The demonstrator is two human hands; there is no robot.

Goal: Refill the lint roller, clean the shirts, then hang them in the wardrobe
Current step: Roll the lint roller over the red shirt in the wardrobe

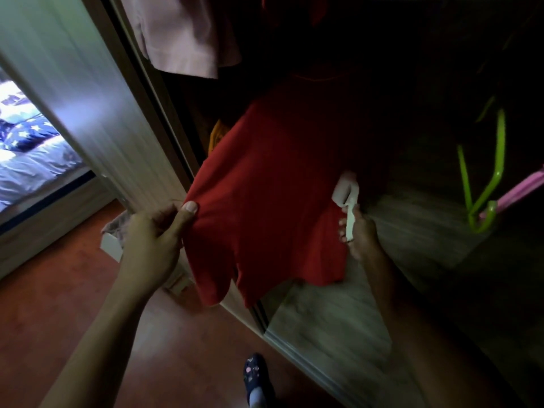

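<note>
A red shirt (265,184) hangs inside the dark open wardrobe, its top lost in shadow. My left hand (156,240) pinches the shirt's lower left edge and pulls it taut. My right hand (359,231) grips the white handle of a lint roller (346,191), whose white roll rests against the shirt's right side. A pale pink garment (182,33) hangs above left in the wardrobe.
A green hanger (488,172) and a pink hanger (521,189) hang at the right. The sliding wardrobe door (88,92) stands at the left, a bed with star-print bedding (26,139) beyond it. A small white box (113,245) sits on the red-brown floor. My slippered foot (256,375) is below.
</note>
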